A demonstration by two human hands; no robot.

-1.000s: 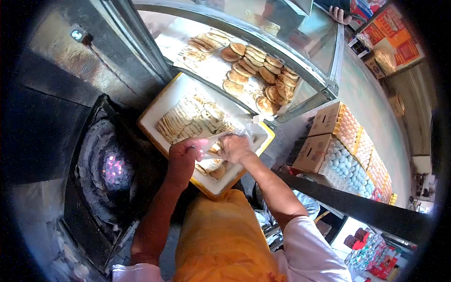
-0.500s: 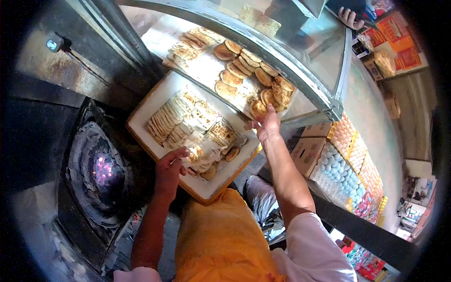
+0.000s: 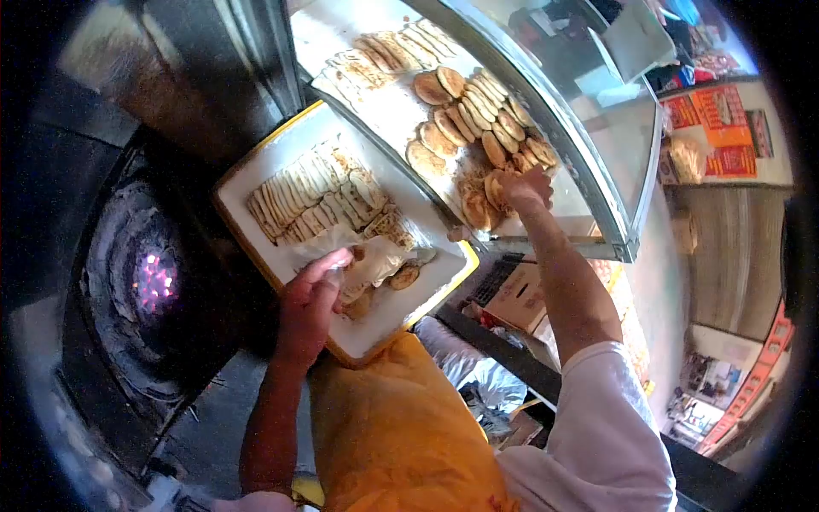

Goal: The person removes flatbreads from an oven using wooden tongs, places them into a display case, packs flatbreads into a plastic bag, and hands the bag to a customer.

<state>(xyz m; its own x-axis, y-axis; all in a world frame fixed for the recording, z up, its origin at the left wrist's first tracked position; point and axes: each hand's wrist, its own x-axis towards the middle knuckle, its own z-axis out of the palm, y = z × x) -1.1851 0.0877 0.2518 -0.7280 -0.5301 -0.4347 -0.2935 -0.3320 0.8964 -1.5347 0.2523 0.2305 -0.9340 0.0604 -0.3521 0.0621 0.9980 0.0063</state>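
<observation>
My left hand (image 3: 311, 300) is closed at the edge of a thin, whitish plastic bag (image 3: 375, 263), over the near part of a white tray with a yellow rim (image 3: 229, 181). Rows of folded, browned flatbreads (image 3: 320, 198) fill the tray's far part, and a small round flatbread (image 3: 404, 276) lies beside the bag. Inside the glass case, my right hand (image 3: 531, 189) has its fingers curled at a round flatbread (image 3: 495, 189) by the near end of the pile. Its fingertips are partly hidden.
A round stove (image 3: 141, 290) with glowing coals is at my left. The case's glass front in its metal frame (image 3: 610, 249) borders my right arm. More round flatbreads (image 3: 439, 136) lie in the case. A cardboard box (image 3: 510, 294) stands below it.
The view has shifted. My right hand has moved farther into the round flatbreads, and its fingers have curled. My left hand has stayed at the bag, with its fingers now farther over it.
</observation>
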